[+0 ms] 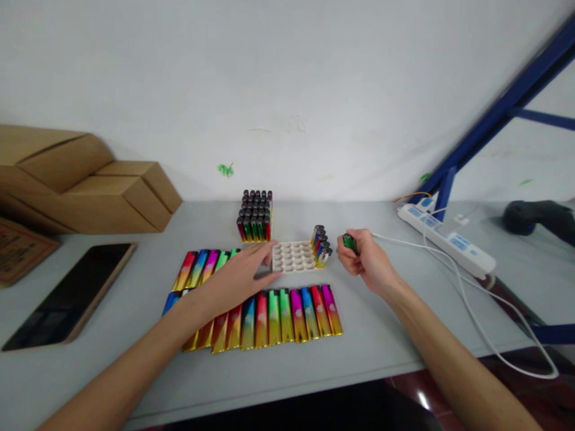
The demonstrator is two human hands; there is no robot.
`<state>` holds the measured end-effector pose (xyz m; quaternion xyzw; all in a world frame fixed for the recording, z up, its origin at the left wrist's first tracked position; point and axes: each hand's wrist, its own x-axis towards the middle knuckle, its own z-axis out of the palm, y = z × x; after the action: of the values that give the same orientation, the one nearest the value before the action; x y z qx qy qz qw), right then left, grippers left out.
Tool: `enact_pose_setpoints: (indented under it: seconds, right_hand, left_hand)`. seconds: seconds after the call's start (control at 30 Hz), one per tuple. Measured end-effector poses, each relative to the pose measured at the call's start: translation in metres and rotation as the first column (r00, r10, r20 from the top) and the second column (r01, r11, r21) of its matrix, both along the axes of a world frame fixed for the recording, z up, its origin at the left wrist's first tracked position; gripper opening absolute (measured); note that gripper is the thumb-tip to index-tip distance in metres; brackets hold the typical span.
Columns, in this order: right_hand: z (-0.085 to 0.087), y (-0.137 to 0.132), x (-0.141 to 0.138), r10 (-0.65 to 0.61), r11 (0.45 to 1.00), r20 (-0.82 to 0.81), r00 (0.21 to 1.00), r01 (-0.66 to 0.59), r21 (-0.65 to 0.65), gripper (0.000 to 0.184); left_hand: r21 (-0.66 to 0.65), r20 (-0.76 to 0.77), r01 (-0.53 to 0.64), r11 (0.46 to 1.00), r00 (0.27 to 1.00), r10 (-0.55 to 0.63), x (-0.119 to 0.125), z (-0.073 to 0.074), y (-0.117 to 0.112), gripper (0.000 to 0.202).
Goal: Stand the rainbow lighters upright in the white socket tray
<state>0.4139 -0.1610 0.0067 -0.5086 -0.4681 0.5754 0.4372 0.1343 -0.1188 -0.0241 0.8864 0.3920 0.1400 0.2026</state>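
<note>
My right hand [369,258] is closed around a green lighter [350,242] with a dark top, held right of a white tray [291,257] with round holes. Several lighters [321,245] stand upright in the tray's right column. At the tray's left edge rests my left hand [247,269], thumb and fingers apart, holding nothing. Beneath the left forearm and to its right, a row of metallic coloured lighters [274,317] lies flat. Another shorter row [197,269] lies behind that arm, partly hidden. A block of upright lighters [255,215] with black tops stands behind the tray.
Cardboard boxes [130,191] are stacked at the back left by the wall. A tablet-like dark device [72,293] lies at the left. On the right are a white power strip [449,239], a white cable [462,293], a blue metal frame [494,114] and a black scanner-like device [539,218].
</note>
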Motion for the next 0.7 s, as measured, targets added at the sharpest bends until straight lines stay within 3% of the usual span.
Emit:
enact_pose_setpoints:
  seconds: [0.5, 0.7]
  right_hand:
    - [-0.0059, -0.0006, -0.003, 0.031, 0.999, 0.002, 1.0, -0.031, -0.038, 0.036]
    - [-0.0046, 0.0009, -0.0023, 0.025, 0.997, -0.028, 0.999, -0.026, -0.068, 0.043]
  left_hand:
    - [0.0, -0.028, -0.027, 1.0, 0.999, 0.027, 0.0024, 0.0061, -0.0023, 0.048]
    - [-0.005, -0.029, -0.027, 1.0, 0.999, 0.026, 0.0018, 0.0064, -0.0021, 0.047]
